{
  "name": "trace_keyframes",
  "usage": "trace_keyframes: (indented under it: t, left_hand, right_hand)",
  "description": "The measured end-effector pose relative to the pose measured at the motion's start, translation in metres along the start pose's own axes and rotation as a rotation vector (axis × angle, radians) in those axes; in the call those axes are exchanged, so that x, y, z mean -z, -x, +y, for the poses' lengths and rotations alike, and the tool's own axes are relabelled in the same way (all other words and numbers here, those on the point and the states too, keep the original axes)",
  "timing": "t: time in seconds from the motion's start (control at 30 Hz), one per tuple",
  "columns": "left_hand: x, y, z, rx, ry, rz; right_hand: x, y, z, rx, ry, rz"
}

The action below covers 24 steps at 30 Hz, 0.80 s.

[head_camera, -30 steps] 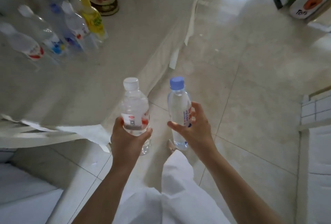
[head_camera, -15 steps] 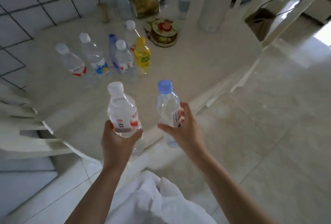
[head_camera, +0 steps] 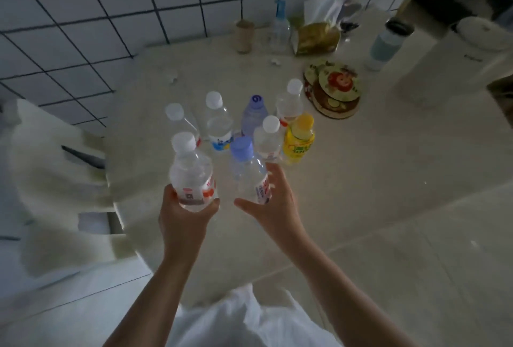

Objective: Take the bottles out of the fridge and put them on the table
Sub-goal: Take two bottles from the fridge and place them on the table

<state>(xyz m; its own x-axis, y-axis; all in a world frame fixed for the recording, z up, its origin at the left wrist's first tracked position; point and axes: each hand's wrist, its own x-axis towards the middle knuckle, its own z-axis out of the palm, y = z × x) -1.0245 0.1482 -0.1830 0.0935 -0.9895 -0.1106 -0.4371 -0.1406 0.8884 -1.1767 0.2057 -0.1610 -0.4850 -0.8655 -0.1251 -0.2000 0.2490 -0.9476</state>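
Note:
My left hand (head_camera: 183, 219) grips a clear water bottle with a white cap and red label (head_camera: 191, 177), held upright over the near part of the round white table (head_camera: 347, 180). My right hand (head_camera: 273, 205) holds a clear bottle with a blue cap (head_camera: 248, 174) beside it. Just behind them on the table stand several bottles: white-capped clear ones (head_camera: 218, 121), a bluish one (head_camera: 254, 113) and a yellow one (head_camera: 299, 139). The fridge is out of view.
A floral round tin (head_camera: 333, 88) lies right of the bottle group. At the table's back stand a small bottle (head_camera: 280, 27), a tissue pack (head_camera: 317, 35), a tumbler (head_camera: 387, 41) and a white kettle (head_camera: 455, 57). A white chair (head_camera: 55, 180) stands at the left, against a tiled wall.
I have moved up to the table; both held bottles now hang over the tabletop close to the standing group. The view has tilted toward the wall.

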Motion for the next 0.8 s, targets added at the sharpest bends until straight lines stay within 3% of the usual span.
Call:
trace_keyframes:
  t: [0.3,0.8]
  left_hand:
    - [-0.02,-0.052,-0.022,0.092,-0.007,0.088]
    - [-0.058,-0.07,-0.038,0.139,-0.012,0.263]
  right_hand:
    - [-0.057,-0.066,0.014,0.04,-0.03,-0.07]
    - [-0.074,-0.114,0.052,0.18,-0.054,-0.022]
